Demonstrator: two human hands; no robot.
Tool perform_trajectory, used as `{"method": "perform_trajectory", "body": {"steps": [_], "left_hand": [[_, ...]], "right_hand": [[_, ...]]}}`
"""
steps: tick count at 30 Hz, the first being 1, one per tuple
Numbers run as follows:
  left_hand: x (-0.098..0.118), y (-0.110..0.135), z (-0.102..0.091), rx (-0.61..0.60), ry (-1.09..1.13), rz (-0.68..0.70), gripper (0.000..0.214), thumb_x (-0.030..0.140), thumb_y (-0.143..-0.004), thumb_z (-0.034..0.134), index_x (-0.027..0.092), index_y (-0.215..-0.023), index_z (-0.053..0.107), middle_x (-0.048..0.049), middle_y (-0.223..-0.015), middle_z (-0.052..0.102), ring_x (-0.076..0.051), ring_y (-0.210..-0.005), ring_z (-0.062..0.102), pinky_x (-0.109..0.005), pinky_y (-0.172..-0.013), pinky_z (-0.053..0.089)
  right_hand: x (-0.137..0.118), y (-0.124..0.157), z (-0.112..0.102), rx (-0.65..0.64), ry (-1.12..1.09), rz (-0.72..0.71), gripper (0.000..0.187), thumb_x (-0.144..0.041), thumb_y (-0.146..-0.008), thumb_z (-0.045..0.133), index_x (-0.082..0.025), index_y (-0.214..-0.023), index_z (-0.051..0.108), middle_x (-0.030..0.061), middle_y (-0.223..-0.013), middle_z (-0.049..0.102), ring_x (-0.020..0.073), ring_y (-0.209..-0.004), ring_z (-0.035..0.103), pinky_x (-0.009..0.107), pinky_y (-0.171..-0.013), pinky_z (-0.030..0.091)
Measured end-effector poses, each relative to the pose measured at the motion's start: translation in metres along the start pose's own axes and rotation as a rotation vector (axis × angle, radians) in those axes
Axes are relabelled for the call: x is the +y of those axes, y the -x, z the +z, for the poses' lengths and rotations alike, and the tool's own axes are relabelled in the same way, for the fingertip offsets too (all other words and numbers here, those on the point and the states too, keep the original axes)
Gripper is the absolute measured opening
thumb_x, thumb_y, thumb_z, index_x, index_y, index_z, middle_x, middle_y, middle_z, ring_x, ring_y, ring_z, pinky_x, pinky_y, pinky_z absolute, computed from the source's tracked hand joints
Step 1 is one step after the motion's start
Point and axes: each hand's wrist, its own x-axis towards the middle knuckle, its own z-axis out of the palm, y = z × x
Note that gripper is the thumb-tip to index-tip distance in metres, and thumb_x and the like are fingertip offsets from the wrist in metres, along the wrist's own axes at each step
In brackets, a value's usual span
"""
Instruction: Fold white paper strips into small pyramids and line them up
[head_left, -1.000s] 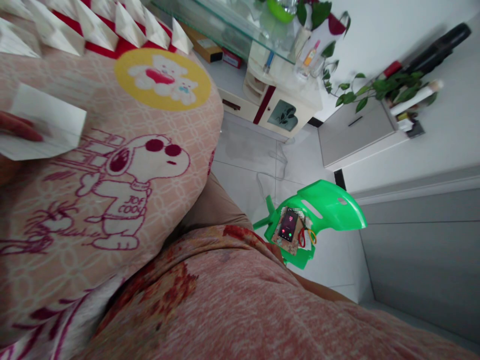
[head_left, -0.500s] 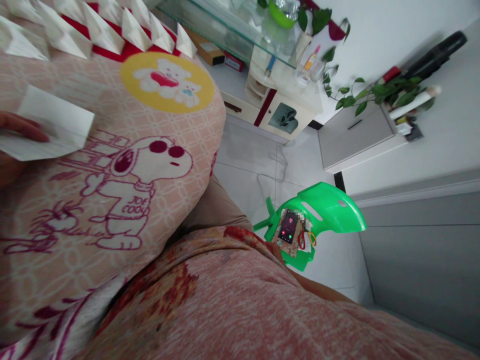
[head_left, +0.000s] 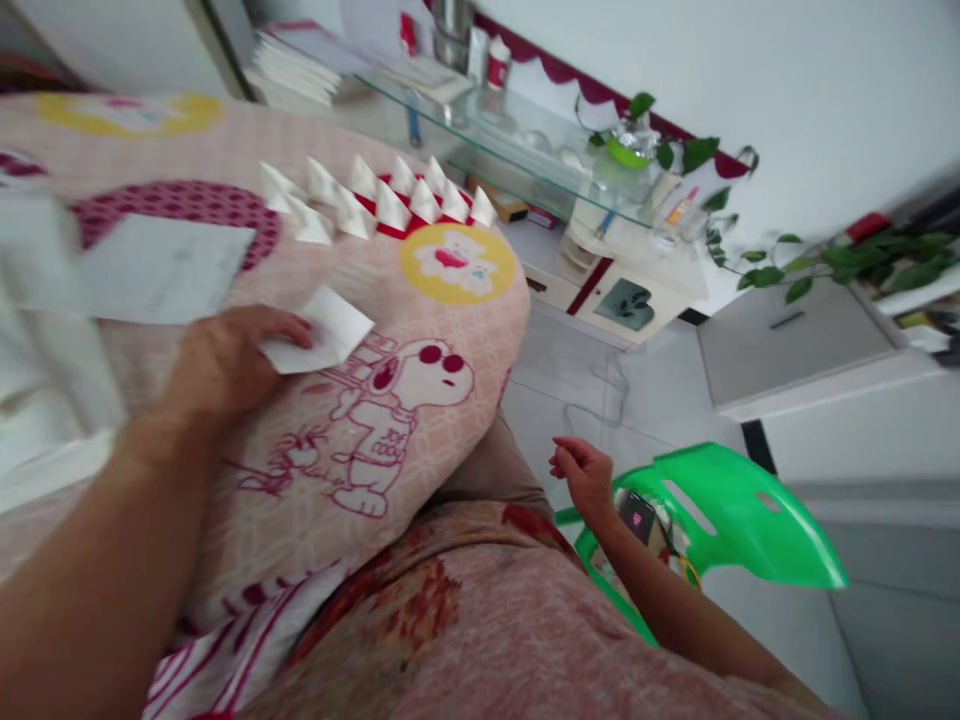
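Note:
My left hand rests on the pink cartoon blanket, its fingers pressed on a small folded white paper. A row of several folded white paper triangles stands further back on the blanket beside a red patch. A larger white sheet lies to the left of my hand. My right hand hovers low at the right, fingers loosely curled with nothing visible in them, just above a phone lying on a green plastic chair.
A glass shelf unit with bottles and a green bowl stands behind the blanket. A trailing green plant sits on a white cabinet at the right. White floor tiles show between the blanket and the chair.
The view swung left and up. My left hand and forearm came fully into view on the folded paper. My right hand appeared above the phone on the green chair.

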Motion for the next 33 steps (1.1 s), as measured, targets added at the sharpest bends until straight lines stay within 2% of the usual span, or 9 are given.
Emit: {"method": "perform_trajectory", "body": {"steps": [4,7,9,13,17,19,24,27,33], "left_hand": [[0.010,0.007,-0.006,-0.038,0.039,0.037,0.020,0.019,-0.078,0.051,0.017,-0.086,0.069,-0.0047,-0.111,0.075,-0.016,-0.103,0.065,-0.029,-0.102,0.049],[0.011,0.007,-0.005,-0.049,0.100,0.079,0.012,0.022,-0.080,0.058,0.017,-0.081,0.068,-0.0081,-0.108,0.076,-0.019,-0.103,0.066,-0.031,-0.100,0.050],[0.008,0.007,-0.005,-0.056,0.146,0.114,0.013,0.025,-0.083,0.059,0.017,-0.081,0.069,-0.0100,-0.108,0.076,-0.020,-0.102,0.067,-0.032,-0.097,0.051],[0.002,0.010,-0.005,-0.053,0.176,0.180,0.011,0.025,-0.085,0.063,0.016,-0.079,0.067,-0.0097,-0.101,0.075,-0.020,-0.098,0.068,-0.033,-0.093,0.051],[0.007,0.013,-0.011,-0.090,0.127,0.187,0.009,0.012,-0.082,0.060,0.016,-0.085,0.067,-0.0083,-0.098,0.074,-0.019,-0.095,0.067,-0.033,-0.092,0.050],[0.012,0.014,-0.017,-0.155,0.061,0.176,0.019,0.004,-0.075,0.058,0.017,-0.084,0.068,-0.0057,-0.097,0.074,-0.019,-0.094,0.067,-0.040,-0.104,0.045],[0.017,0.017,-0.028,-0.251,-0.011,0.188,0.034,0.000,-0.070,0.059,0.022,-0.091,0.073,-0.0002,-0.104,0.075,-0.020,-0.105,0.068,-0.055,-0.124,0.018],[0.015,0.018,-0.032,-0.256,0.051,0.218,0.030,0.004,-0.073,0.065,0.023,-0.094,0.075,-0.0004,-0.106,0.076,-0.019,-0.104,0.069,-0.051,-0.122,0.027],[0.013,0.020,-0.040,-0.294,0.273,0.200,0.026,0.006,-0.079,0.068,0.023,-0.096,0.079,-0.0051,-0.111,0.075,-0.018,-0.104,0.067,-0.034,-0.098,0.051]], "right_hand": [[-0.073,-0.050,0.058,-0.128,-0.052,-0.448,0.020,-0.032,-0.085,0.067,-0.019,-0.096,0.076,0.0041,-0.075,0.073,0.0182,-0.062,0.068,0.031,-0.061,0.058],[-0.121,-0.066,0.107,-0.256,-0.001,-0.834,0.015,-0.024,-0.088,0.064,-0.021,-0.097,0.075,0.0062,-0.083,0.073,0.0185,-0.070,0.067,0.032,-0.068,0.057],[-0.147,-0.070,0.135,-0.357,0.029,-0.995,0.018,-0.020,-0.091,0.061,-0.021,-0.103,0.074,0.0085,-0.091,0.073,0.0183,-0.072,0.066,0.031,-0.067,0.056],[-0.184,-0.079,0.184,-0.516,0.165,-1.168,0.027,-0.010,-0.090,0.056,-0.019,-0.109,0.072,0.0113,-0.098,0.069,0.0243,-0.092,0.065,0.036,-0.081,0.054],[-0.193,-0.101,0.228,-0.696,0.266,-1.245,0.025,-0.004,-0.084,0.054,-0.019,-0.088,0.074,0.0080,-0.087,0.068,0.0202,-0.081,0.061,0.030,-0.073,0.050],[-0.189,-0.111,0.244,-0.789,0.274,-1.262,0.025,-0.002,-0.081,0.055,-0.019,-0.080,0.073,0.0056,-0.082,0.067,0.0182,-0.077,0.060,0.028,-0.071,0.048],[-0.172,-0.121,0.249,-0.817,0.186,-1.277,0.028,0.003,-0.078,0.054,-0.018,-0.074,0.072,0.0049,-0.081,0.066,0.0175,-0.078,0.060,0.028,-0.071,0.047],[-0.169,-0.120,0.238,-0.857,0.195,-1.378,0.027,0.001,-0.080,0.056,-0.020,-0.078,0.074,0.0057,-0.086,0.066,0.0185,-0.082,0.059,0.029,-0.073,0.047],[-0.174,-0.117,0.227,-0.904,0.198,-1.461,0.027,-0.003,-0.087,0.054,-0.020,-0.084,0.076,0.0077,-0.090,0.064,0.0197,-0.084,0.059,0.031,-0.074,0.047]]}}
